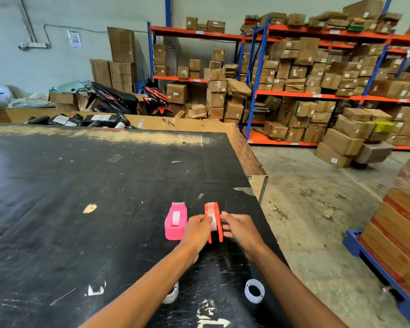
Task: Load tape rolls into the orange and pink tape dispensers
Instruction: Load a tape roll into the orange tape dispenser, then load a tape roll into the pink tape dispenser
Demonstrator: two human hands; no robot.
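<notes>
The left hand (197,229) pinches the tape roll (213,222) seated in the orange dispenser (214,223) with its fingertips; the right hand (240,227) rests loosely spread fingers against the dispenser's other side, gripping nothing firmly; the pink dispenser (175,221), a roll already in it, stands just beside on the black table (81,185); two loose white rolls, one (254,291) clear and one (172,294) half hidden by the left forearm, lie nearer the person.
</notes>
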